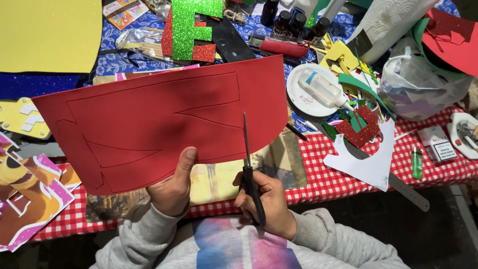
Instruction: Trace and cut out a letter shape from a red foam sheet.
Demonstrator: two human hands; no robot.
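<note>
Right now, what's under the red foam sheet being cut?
Below the red foam sheet, a yellowish printed picture peeks out on the red checked tablecloth. The sheet hides whatever lies further under it.

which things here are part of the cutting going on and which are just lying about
In use:
- large red foam sheet with traced outlines, pinched by the left hand
- black-handled scissors, in the right hand, blades in the sheet

Lying about:
- green glitter foam letter
- white glue bottle on white round plate
- green lighter
- metal ruler
</note>
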